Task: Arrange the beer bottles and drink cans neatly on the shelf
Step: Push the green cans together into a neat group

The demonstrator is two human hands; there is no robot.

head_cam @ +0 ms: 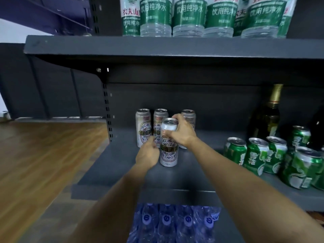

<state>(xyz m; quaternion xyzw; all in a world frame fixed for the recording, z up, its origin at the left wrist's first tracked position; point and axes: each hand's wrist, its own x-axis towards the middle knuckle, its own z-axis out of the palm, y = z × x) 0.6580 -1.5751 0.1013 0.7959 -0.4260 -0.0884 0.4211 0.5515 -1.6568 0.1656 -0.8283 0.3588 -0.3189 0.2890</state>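
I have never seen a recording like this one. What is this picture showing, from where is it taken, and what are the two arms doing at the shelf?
There is no machine here. A person wears a camera on the head, so the single picture looks forward and down along their own arms. They stand before a dark metal shelf. The right hand grips the top of a tall white can, which stands upright on the shelf, and the left hand holds its lower side. Behind it stand three more white cans in a row. To the right are short green cans, standing loosely grouped, and a dark bottle with gold foil. Water bottles stand on the shelf above, and a wrapped pack of bottles lies below.
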